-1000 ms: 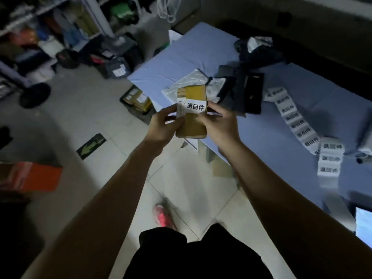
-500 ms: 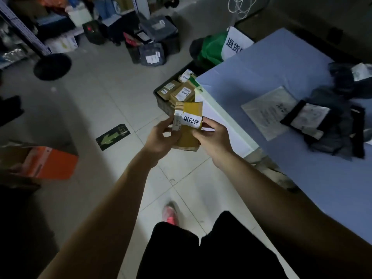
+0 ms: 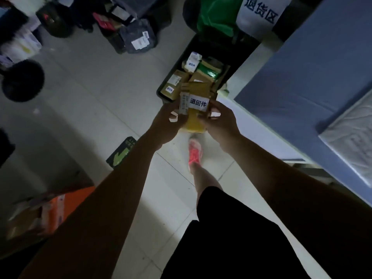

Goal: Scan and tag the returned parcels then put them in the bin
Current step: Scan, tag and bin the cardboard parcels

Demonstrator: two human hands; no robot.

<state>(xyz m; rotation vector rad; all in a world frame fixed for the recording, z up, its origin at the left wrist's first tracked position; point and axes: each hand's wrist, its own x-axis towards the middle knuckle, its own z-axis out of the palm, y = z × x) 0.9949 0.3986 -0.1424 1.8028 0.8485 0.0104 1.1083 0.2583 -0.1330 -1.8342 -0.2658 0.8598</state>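
Head view: small brown cardboard parcel [image 3: 193, 122] is held up between both hands, at about 12 o'clock of frame centre. Left hand [image 3: 168, 121] grips the parcel's left edge, fingers curled round it, so the parcel sits at its 3 o'clock. Right hand [image 3: 219, 121] pinches the right edge, with the parcel at its 9 o'clock. White return tag [image 3: 198, 103] is stuck on the upper face, with a barcode label [image 3: 184, 102] just beside it at 9 o'clock. The parcel's top end overlaps the near rim of the black bin [image 3: 211, 47], which lies at 12 o'clock of the hands on the floor. Tagged parcels [image 3: 174, 83] are piled inside the bin. Blue table [image 3: 312, 67] at 2 o'clock, touching the bin's side. White sign [image 3: 261, 11] at 1 o'clock, behind the bin. Pink shoe [image 3: 194, 152] on the floor at 6 o'clock of the parcel.
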